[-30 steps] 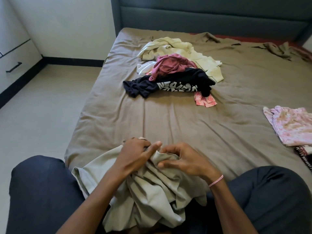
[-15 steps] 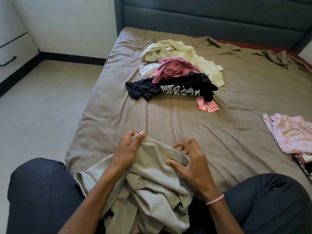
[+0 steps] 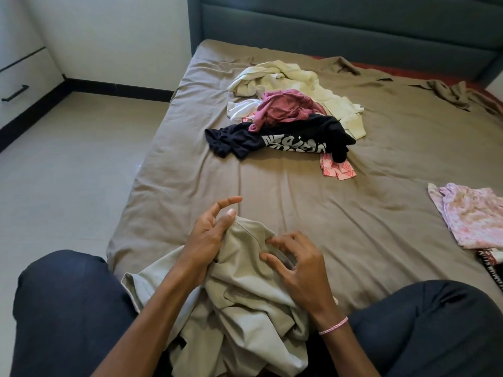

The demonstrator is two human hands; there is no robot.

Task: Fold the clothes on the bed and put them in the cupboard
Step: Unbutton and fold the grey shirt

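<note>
— Could any writing be read?
— Only partly. The black T-shirt (image 3: 236,140) in the pile on the bed (image 3: 299,202) carried big white block letters (image 3: 295,144), but folds crumpled them and no word was legible.
— Anything else?
— A dark cloth (image 3: 493,263) at the right edge bore white marks, also illegible.

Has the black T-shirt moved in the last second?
No. The black T-shirt keeps its place on the brown bedsheet, still overlapping the pink patterned cloth; only the camera shifted.
</note>
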